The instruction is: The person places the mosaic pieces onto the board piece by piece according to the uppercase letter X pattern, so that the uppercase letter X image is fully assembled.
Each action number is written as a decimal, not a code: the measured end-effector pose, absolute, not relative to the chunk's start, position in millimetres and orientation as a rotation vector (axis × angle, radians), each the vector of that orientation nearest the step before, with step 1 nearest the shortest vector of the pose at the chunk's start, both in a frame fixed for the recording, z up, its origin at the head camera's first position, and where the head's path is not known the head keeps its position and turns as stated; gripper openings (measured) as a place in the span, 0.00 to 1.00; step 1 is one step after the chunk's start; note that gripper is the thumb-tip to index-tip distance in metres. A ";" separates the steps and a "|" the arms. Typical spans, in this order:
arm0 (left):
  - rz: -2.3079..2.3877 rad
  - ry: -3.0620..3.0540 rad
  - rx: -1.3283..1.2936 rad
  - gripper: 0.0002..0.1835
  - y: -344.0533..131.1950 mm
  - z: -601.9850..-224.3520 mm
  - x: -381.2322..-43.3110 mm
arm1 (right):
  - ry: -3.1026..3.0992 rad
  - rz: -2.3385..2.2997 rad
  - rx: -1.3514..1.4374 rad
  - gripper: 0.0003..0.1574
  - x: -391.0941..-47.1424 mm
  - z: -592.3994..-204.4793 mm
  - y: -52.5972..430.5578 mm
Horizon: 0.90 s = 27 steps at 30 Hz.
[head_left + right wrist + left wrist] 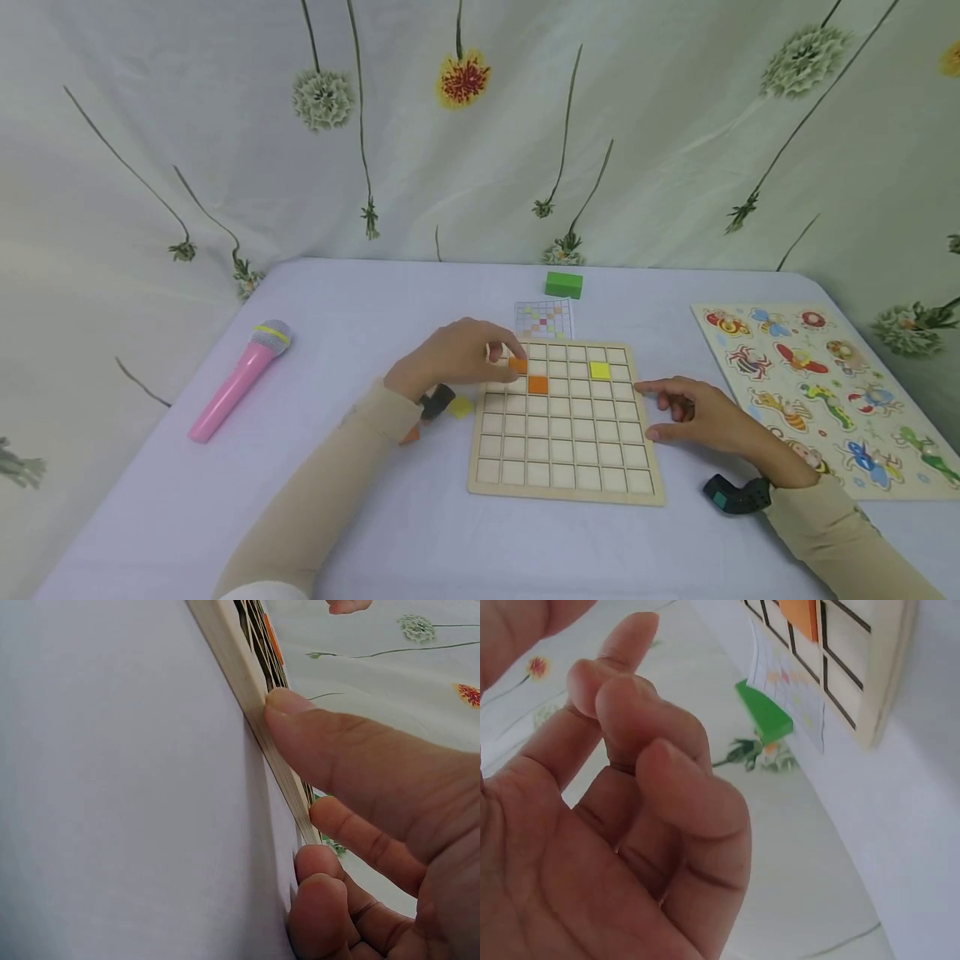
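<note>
A wooden grid board (566, 498) lies on the white-covered table. My left hand (461, 358) hovers over its upper left part, thumb and index finger apart around an orange tile (518, 366). In the left wrist view the other fingers of the left hand (652, 802) are bent, with nothing seen in them. A second orange tile (537, 385) and a yellow tile (599, 370) lie in cells of the board. At the right edge of the board, my right hand (701, 417) touches the side with thumb and index fingertip; the right wrist view shows the thumb (322, 739) against the rim.
Behind the board are a printed pattern card (544, 319) and a green block (563, 285). A pink toy microphone (240, 383) lies at left, an insect puzzle board (810, 383) at right. A yellow piece (461, 407) and an orange piece (410, 435) lie by the left wrist.
</note>
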State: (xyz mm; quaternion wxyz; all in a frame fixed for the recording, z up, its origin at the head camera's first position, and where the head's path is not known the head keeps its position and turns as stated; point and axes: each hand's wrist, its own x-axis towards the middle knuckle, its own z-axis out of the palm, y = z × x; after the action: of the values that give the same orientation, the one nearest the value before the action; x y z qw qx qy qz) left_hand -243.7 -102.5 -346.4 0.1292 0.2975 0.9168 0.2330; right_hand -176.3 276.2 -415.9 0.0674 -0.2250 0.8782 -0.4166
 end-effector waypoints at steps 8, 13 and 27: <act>0.851 2.626 0.810 0.17 -143.6 -345.1 -246.4 | 2.661 -1.242 -0.678 0.36 -175.8 -415.9 276.3; 0.889 2.625 0.755 0.19 -167.9 -347.7 -251.8 | 2.663 -1.238 -0.668 0.37 -176.0 -416.7 276.1; 0.833 2.481 0.692 0.23 -232.2 -359.9 -264.1 | 2.664 -1.235 -0.678 0.36 -176.0 -416.6 275.7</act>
State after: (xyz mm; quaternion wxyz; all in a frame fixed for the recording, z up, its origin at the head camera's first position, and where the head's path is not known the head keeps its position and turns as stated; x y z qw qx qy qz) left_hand -264.1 -232.2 -359.9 0.2156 0.2496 0.8949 0.3006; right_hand -176.0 275.7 -416.6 0.0639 -0.2245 0.8822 -0.4090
